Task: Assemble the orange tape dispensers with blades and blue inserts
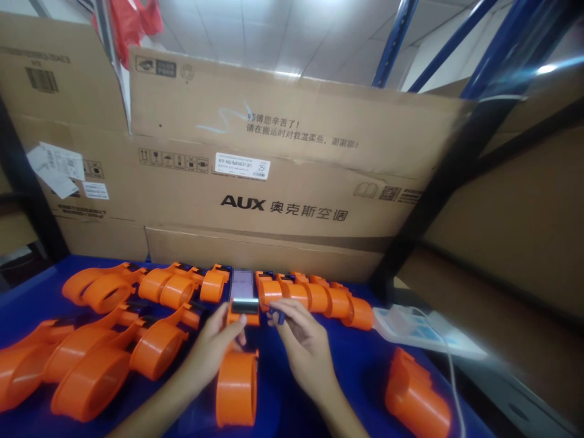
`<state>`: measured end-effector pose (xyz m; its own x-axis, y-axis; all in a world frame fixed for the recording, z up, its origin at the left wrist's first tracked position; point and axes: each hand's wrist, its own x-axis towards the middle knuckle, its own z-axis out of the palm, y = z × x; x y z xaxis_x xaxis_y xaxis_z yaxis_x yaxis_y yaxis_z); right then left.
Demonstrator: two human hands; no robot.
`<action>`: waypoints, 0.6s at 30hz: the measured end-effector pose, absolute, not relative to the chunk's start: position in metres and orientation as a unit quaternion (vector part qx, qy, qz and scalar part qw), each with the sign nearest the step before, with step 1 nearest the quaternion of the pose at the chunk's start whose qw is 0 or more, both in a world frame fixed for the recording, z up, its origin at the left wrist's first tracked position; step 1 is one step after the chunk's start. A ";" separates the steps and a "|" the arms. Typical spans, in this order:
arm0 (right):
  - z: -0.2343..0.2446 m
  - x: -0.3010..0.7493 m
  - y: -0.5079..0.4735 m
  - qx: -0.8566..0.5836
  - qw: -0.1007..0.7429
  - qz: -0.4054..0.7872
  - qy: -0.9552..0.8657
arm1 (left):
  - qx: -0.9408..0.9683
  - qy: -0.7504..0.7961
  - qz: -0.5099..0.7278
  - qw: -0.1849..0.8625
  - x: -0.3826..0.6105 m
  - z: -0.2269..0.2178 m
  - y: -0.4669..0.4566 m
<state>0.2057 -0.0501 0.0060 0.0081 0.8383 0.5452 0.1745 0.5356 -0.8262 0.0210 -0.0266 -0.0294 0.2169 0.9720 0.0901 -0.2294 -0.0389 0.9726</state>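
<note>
An orange plastic tape dispenser (236, 380) lies on the blue table (356, 365) in front of me, its metal blade end pointing away. My left hand (214, 347) grips the dispenser near its head, fingers curled round it. My right hand (298, 340) pinches a small dark blue part (278, 315) just right of the dispenser's head.
Rows of orange dispensers (104, 347) fill the table's left side and a line of them (319, 298) runs along the back. One more dispenser (417, 395) lies at the right. A white tray (410, 328) with a cable sits right. Large cardboard boxes (283, 170) stand behind.
</note>
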 end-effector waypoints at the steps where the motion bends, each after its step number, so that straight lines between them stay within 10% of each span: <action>1: 0.007 0.206 -0.050 -0.387 0.590 0.277 -0.653 | 0.510 0.365 0.510 0.589 0.021 -0.030 -0.026; 18: -0.001 0.205 -0.053 -0.416 0.467 0.086 -0.776 | 0.473 0.355 0.526 0.611 0.024 -0.025 -0.031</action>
